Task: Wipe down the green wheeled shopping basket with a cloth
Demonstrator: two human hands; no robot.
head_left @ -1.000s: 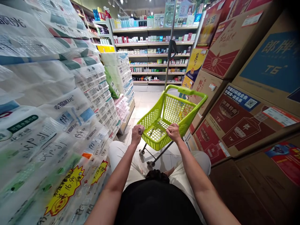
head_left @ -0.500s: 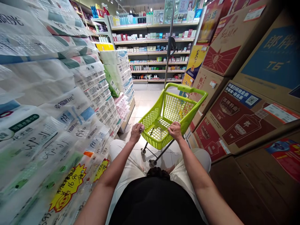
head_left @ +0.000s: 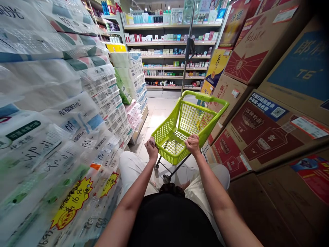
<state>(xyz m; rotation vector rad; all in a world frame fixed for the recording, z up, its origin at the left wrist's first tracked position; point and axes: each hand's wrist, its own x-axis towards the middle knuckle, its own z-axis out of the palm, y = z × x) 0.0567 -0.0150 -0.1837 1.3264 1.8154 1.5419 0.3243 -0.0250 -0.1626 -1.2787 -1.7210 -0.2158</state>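
A lime-green shopping cart with a lattice basket stands in front of me, turned at an angle, its handle at the far right end. Nothing lies in the basket. My right hand is closed over the basket's near rim. At the left corner of the basket, my left hand is closed in a fist. A small, dark pinkish patch shows at its fingers; I cannot make out what it is, nor whether this hand touches the rim.
Stacked tissue packs with handwritten prices line the left side. Printed cartons are piled high on the right. Across the aisle's far end stand shelves of small boxed goods. A dark upright pole rises behind the cart; pale floor tiles lie between.
My left hand has turned at the wrist and drawn slightly down and left by the basket's corner. My right hand still grips the rim. The cart has hardly shifted.
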